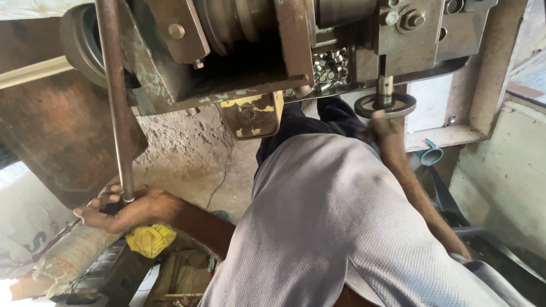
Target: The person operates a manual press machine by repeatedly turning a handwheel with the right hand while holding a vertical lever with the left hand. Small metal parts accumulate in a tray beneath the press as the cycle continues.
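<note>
shirt (335, 227): pale grey | cloth (150, 239): yellow | lever rod (116, 102): rusty brown

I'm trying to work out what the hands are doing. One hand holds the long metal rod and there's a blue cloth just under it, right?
Nearly. The left hand does hold the long metal rod, but the cloth just under it is yellow, not blue, as the head view shows.

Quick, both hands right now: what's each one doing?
Left hand: closed around the lower end of the long rusty metal lever rod.
Right hand: at the flat grey metal ring; grip cannot be told.
</note>
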